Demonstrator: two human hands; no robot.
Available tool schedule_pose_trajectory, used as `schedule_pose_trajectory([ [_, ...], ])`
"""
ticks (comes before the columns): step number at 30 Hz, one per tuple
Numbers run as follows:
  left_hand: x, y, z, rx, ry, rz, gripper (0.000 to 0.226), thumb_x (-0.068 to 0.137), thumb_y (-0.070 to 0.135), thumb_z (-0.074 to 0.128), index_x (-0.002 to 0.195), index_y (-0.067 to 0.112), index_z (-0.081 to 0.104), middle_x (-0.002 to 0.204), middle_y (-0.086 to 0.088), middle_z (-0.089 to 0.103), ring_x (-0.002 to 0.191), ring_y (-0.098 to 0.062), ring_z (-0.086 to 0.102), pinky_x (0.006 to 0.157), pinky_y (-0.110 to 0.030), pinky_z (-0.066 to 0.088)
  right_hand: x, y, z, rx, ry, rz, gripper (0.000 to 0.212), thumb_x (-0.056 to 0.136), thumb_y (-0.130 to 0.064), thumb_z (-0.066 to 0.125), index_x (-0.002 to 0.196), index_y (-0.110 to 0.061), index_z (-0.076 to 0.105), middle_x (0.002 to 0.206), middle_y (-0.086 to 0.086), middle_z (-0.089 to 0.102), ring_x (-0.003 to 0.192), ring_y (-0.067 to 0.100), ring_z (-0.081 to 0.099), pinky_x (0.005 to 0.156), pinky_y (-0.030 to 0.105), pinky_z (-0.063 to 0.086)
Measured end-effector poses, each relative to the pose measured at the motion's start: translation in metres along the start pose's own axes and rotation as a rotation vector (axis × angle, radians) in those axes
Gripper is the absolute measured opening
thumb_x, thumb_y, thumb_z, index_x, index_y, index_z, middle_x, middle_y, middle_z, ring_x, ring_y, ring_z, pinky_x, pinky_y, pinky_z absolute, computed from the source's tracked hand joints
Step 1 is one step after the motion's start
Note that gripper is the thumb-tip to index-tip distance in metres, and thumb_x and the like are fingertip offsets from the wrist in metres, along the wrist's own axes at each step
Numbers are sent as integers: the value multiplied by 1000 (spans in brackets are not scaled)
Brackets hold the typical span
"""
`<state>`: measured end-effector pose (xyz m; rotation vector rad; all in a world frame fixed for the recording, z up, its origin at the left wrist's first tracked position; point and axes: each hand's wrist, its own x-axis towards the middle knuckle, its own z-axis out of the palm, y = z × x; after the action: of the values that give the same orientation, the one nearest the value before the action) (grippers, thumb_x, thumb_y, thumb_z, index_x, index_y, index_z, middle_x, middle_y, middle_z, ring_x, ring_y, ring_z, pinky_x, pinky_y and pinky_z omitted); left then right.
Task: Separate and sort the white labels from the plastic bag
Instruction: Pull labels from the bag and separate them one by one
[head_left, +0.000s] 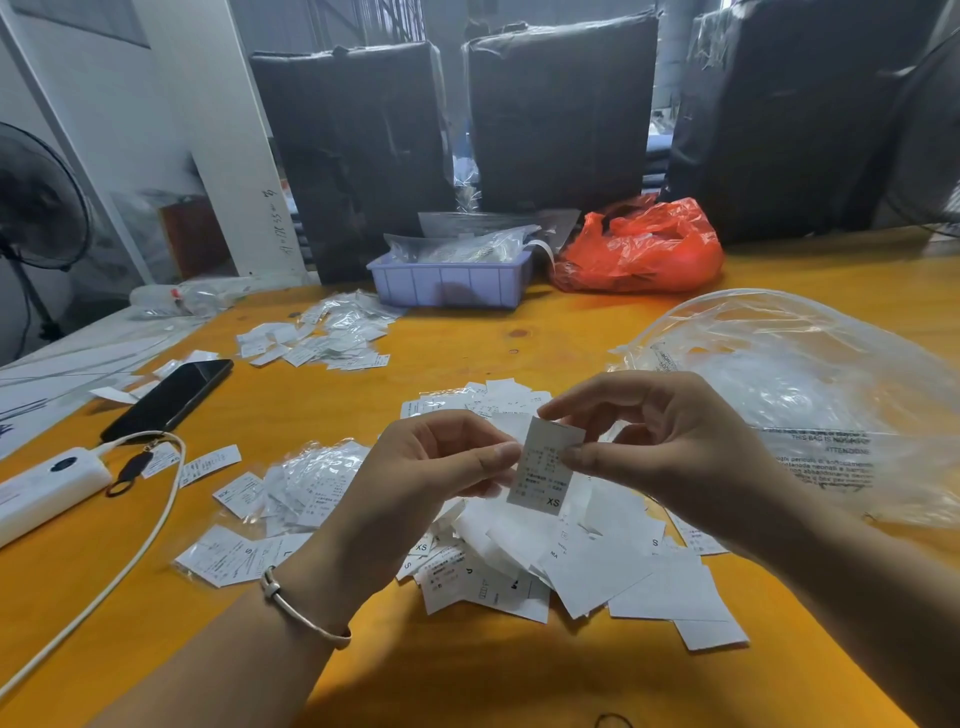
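You hold one white label in the middle of the frame, raised above the table, printed side toward you with "XS" at its lower end. Your left hand comes in from the lower left, palm turned inward, its fingers curled and pinching the label's left edge. Your right hand reaches in from the lower right, wrist bent, thumb and forefinger pinching the label's top and right edge while the other fingers arch loosely above. A thin bangle circles your left wrist.

Directly beneath your hands lies a loose heap of white labels, overlapping and mostly blank side up, some showing size letters. Just left of it sits a cluster of labels in small clear sleeves. The large clear plastic bag lies crumpled at the right of the frame, near your right hand. Another sleeved pile lies further up at centre left.

At the left edge rest a black phone and a white power bank with its cable. Toward the top centre stand a lavender tray and a red bag.
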<state>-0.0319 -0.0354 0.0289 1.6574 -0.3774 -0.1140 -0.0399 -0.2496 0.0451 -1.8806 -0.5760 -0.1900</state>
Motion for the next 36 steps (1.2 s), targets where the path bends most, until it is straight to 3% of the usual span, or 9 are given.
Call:
schedule_pose_trajectory([
  [3, 0, 1, -1, -74, 8, 5, 15, 70, 31, 80, 74, 17, 77, 77, -9, 73, 72, -14, 66, 67, -21, 54, 0, 1, 1, -6, -32, -14, 19, 78, -13, 76, 94, -25, 75, 85, -11, 70, 83, 10, 64, 61, 24, 53],
  [7, 0, 2, 0, -116, 22, 4, 15, 69, 30, 74, 73, 16, 77, 77, -10, 73, 73, -16, 67, 65, -21, 53, 0, 2, 1, 3, -51, 8, 25, 76, -21, 77, 100, -25, 73, 90, -12, 69, 85, 10, 65, 65, 32, 56],
  [15, 1, 0, -2, -126, 2, -16, 10, 78, 27, 78, 73, 19, 76, 92, -9, 77, 81, -14, 71, 73, -25, 58, 1, 0, 2, 132, 135, -70, 24, 78, 4, 72, 95, -12, 71, 79, 6, 73, 69, 26, 67, 61, 42, 52],
  [18, 1, -2, -2, -50, -26, -30, 20, 73, 34, 75, 86, 21, 78, 96, -6, 76, 92, -16, 71, 84, -32, 59, 0, 0, 5, 95, 91, -69, 24, 78, 2, 72, 98, -12, 70, 79, 4, 73, 68, 22, 69, 61, 34, 57],
  [20, 1, -1, -3, 7, -34, -4, 12, 75, 32, 78, 83, 24, 79, 91, -3, 77, 90, -13, 70, 82, -30, 57, 1, 1, 6, 65, 54, -48, 24, 79, -3, 74, 99, -14, 70, 80, 2, 74, 68, 18, 69, 59, 24, 54],
  [24, 6, 2, -22, 110, 139, 41, 10, 75, 29, 73, 78, 20, 77, 83, -5, 75, 78, -13, 66, 70, -25, 54, 9, 11, -20, -347, 214, -15, 27, 75, -19, 79, 101, -20, 71, 81, -6, 72, 69, 11, 67, 63, 27, 55],
  [28, 17, -7, -58, 433, 434, -47, 8, 88, 15, 70, 81, 18, 73, 77, -2, 72, 75, -14, 64, 63, -26, 48, 15, 35, -66, -951, 397, 175, 27, 78, -11, 72, 105, -17, 70, 89, -1, 69, 83, 21, 62, 69, 33, 47],
  [32, 24, -25, -95, 801, 555, -210, 15, 90, 21, 70, 76, 24, 70, 78, 3, 69, 76, -16, 61, 62, -28, 45, 18, 55, -83, -1137, 277, 499, 31, 82, -24, 68, 112, -19, 66, 108, 4, 66, 105, 28, 56, 78, 35, 45],
  [36, 25, -38, -115, 942, 529, -388, 15, 88, 21, 72, 75, 25, 70, 79, 3, 67, 77, -17, 59, 63, -30, 46, 19, 59, -83, -1183, 151, 623, 37, 82, -48, 69, 100, -16, 68, 107, 7, 61, 100, 28, 54, 72, 34, 45],
])
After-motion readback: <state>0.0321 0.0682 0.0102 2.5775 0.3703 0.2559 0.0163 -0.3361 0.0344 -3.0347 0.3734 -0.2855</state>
